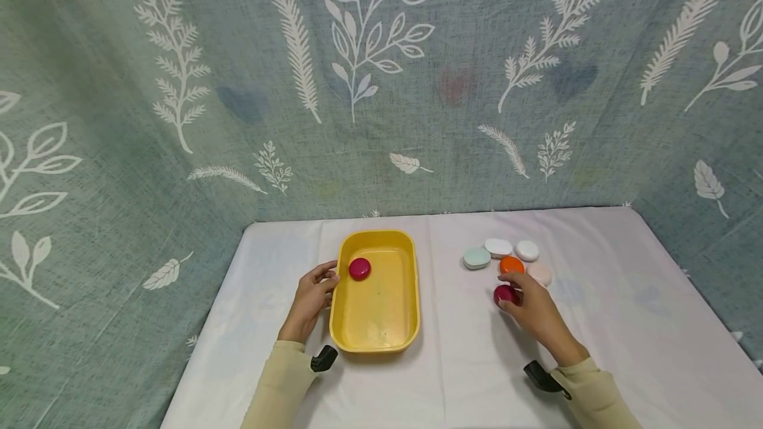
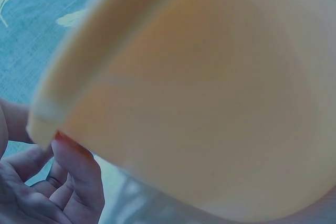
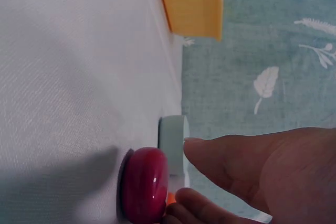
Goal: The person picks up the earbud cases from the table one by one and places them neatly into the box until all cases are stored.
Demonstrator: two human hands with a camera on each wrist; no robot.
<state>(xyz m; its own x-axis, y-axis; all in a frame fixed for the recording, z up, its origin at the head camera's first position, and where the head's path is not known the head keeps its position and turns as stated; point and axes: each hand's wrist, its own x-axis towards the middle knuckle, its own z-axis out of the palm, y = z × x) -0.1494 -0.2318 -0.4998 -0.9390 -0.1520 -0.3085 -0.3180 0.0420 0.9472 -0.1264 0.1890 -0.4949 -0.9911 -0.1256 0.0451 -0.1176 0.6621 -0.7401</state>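
Note:
My left hand [image 1: 310, 300] holds the left rim of a yellow plastic tray [image 1: 374, 347], its thumb [image 2: 79, 163] against the outer wall below the rim. One round dark-red soap bar [image 1: 359, 269] lies inside the tray, near its upper left. A second dark-red soap bar [image 1: 505, 295] rests on the cloth under my right hand [image 1: 536, 310]. Thumb and fingers are spread about this bar; in the right wrist view the thumb [image 3: 205, 156] stands apart from it, while the fingertips come close to its side. Whether they touch it is hard to tell.
Beyond the right hand, soap bars lie clustered: pale green [image 1: 477, 258], white oval [image 1: 498, 247], white round [image 1: 527, 250], orange [image 1: 511, 265] and pale pink [image 1: 539, 274]. White cloth [image 1: 453, 349] covers the table. A green leaf-patterned curtain [image 1: 381, 151] encloses the back and sides.

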